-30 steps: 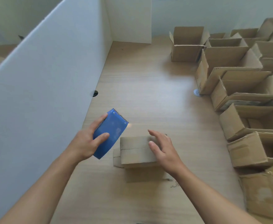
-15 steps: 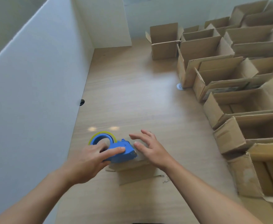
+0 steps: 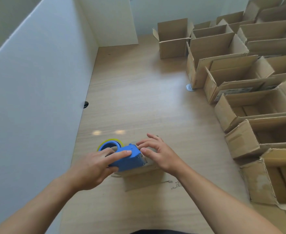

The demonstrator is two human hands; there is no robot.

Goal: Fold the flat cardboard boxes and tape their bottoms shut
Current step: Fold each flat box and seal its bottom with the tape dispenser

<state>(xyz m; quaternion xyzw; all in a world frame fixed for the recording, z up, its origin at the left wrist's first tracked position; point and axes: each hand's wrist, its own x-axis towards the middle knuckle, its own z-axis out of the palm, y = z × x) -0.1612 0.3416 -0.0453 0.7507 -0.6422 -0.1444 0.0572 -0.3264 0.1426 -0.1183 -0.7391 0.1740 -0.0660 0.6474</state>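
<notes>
A small cardboard box [image 3: 143, 181] is seen on the near part of the table [image 3: 138, 98], a little left of the middle. Much of its top is covered by both hands. A blue tape dispenser [image 3: 130, 159] is held against the left part of the box top, its metal front edge pointed right. Its roll of tape [image 3: 110, 143] is turned toward the far left, beyond the box edge.

The dispenser is gripped by the left hand [image 3: 93, 168]. The forefinger is laid straight along the blue top and the thumb is pressed against the near side. The other fingers are hidden behind the body.

The right hand [image 3: 160, 153] is laid flat on the right part of the box top, with its fingers spread apart and nearly straight. The thumb tip is placed just beside the dispenser's front edge, but contact cannot be made out. Both forearms are brought in from the near edge and angled toward each other.

The table is bounded on the left by a white partition [image 3: 37, 90], close to the roll. Bare wood is seen beyond the box toward the far end. The right side is lined with open boxes [image 3: 240, 78], well apart from the right hand.
</notes>
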